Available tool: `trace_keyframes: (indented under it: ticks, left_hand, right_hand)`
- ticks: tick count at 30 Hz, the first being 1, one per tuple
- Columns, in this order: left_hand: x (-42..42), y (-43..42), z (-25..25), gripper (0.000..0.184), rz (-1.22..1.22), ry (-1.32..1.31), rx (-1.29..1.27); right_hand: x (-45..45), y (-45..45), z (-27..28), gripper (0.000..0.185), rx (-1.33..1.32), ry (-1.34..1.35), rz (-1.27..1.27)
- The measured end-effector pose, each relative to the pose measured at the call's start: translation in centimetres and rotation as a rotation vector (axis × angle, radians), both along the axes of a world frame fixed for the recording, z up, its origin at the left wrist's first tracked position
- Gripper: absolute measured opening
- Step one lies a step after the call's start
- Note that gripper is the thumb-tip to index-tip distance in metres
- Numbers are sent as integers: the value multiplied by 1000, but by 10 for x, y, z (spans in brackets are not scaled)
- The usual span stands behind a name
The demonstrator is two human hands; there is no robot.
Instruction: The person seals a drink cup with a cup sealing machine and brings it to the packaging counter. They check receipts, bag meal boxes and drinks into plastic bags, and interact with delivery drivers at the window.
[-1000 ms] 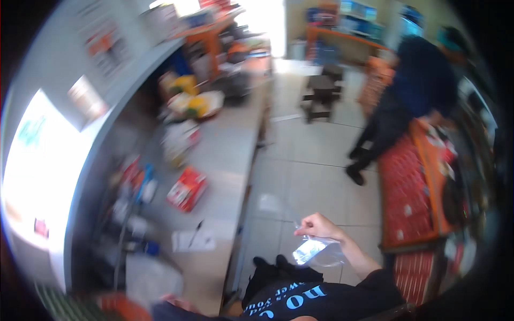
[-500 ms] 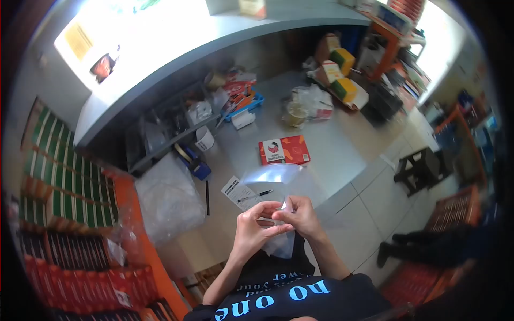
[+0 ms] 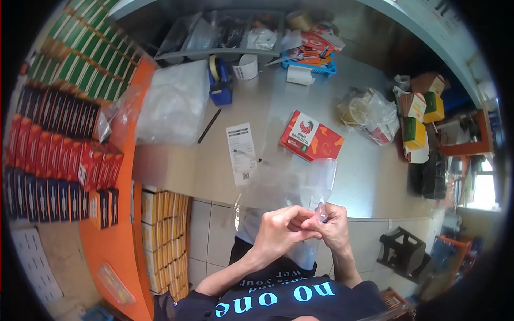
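A clear plastic bag (image 3: 284, 184) spreads out in front of my hands, partly over the table's front edge. My left hand (image 3: 284, 231) pinches it with thumb and fingertips. Right beside it, my right hand (image 3: 333, 229) grips a gathered part of the same bag, and the fingertips of both hands meet. Beyond the bag lies a red and white printed box (image 3: 312, 136). Left of that is a printed paper slip (image 3: 241, 151), with a pen partly seen through the bag's film.
A black stick-like item (image 3: 209, 126), a blue tape dispenser (image 3: 220, 83) and a stack of clear bags (image 3: 174, 101) lie to the left. A blue basket (image 3: 321, 69) stands at the back. Right are a filled plastic bag (image 3: 369, 115) and yellow boxes (image 3: 414, 134). Shelved boxes (image 3: 53, 152) line the left.
My view has swung to the right, so the left shelves and table show differently. Both hands still grip the bag, which now spreads wider toward the left.
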State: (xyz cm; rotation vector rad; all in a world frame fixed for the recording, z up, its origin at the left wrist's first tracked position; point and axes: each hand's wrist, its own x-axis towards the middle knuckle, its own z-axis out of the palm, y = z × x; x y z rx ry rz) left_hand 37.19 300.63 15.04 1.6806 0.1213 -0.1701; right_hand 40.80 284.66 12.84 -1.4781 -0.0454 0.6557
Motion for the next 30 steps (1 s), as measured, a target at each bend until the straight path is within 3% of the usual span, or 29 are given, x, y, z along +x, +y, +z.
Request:
trace_keyframes:
  ticks: [2,4,6,10,11,14,15,16,18,20,22,23,24,25,26,27,29,30]
  left_hand:
    - [-18,0,0,32,69,125,-228]
    - [-34,4,5,33,90,54,-26]
    - [-55,-2,1,35,116,11,-14]
    - [-99,-24,-3,39,240,31,-101]
    - [-109,-26,-5,40,285,41,-142]
    - [-132,-36,-11,36,353,36,-228]
    - [-138,-36,-13,28,263,82,-224]
    - [-144,-35,-14,20,172,129,-218]
    - [-158,-29,0,12,124,177,-348]
    - [-178,-17,29,10,-98,-122,-64]
    - [-216,-20,37,14,283,-198,297]
    - [-237,-24,9,10,522,-66,549]
    - [-254,-22,-33,10,518,52,720]
    - [-271,-18,-81,10,515,167,892]
    - [-295,-12,-126,9,503,487,851]
    - [-320,-5,-174,5,433,669,680]
    - [-326,7,-176,11,482,589,730]
    - [-320,10,-177,18,533,531,757]
  right_hand:
    - [-3,-6,11,13,18,-89,84]
    - [-12,-16,10,8,31,-176,152]
    - [-22,-23,5,10,104,-340,203]
    - [-56,-21,12,9,-75,-121,173]
    - [-62,-21,8,9,-174,-225,175]
    - [-81,-24,-4,17,-30,-70,279]
    - [-87,-18,2,31,41,-61,309]
    - [-91,-17,7,31,38,-65,314]
    - [-100,-19,17,41,366,269,509]
    - [-111,-30,28,46,266,-133,728]
    - [-115,-45,21,43,176,-338,550]
    - [-107,-58,2,35,-53,-410,311]
    - [-98,-71,-28,29,-277,-476,66]
    - [-90,-82,-64,24,-90,-331,-131]
    - [-82,-84,-96,20,103,-190,-320]
    - [-82,-74,-117,20,124,-206,-319]
    - [-93,-43,-138,12,45,60,-418]
    - [-93,-17,-101,11,-172,-240,-252]
